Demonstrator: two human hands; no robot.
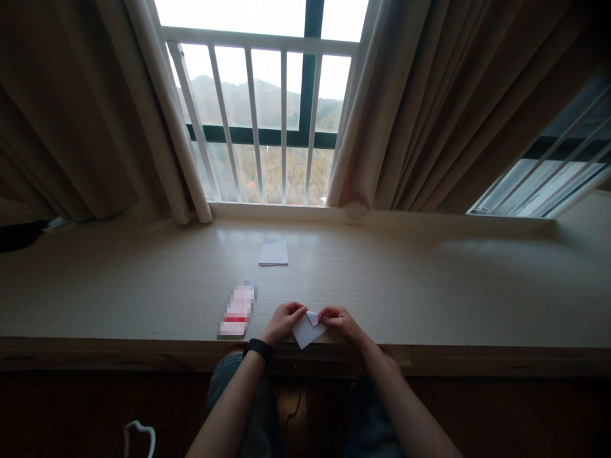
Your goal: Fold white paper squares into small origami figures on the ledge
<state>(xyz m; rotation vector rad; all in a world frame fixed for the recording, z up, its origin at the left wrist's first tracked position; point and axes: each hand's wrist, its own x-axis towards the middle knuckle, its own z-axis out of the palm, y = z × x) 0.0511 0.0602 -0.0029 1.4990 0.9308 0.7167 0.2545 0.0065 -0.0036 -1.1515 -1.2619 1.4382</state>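
Between my two hands, at the front edge of the pale wooden ledge, is a small sheet of white paper [303, 337] with a folded flap at its top. My left hand [285, 318], with a dark band on its wrist, pinches the paper's upper left corner. On the other side, my right hand [340, 319] has its fingers closed on the flap and the right corner. Farther back on the ledge lies a small stack of white paper [273, 252]. A pixelated pink and red flat item [237, 310] lies left of my left hand.
The wooden ledge [429, 286] runs the full width below a barred window [267, 114]. Beige curtains [424, 95] hang on both sides down to it. A black object [21, 235] is at the far left. A white curved object [140, 429] shows low on the left.
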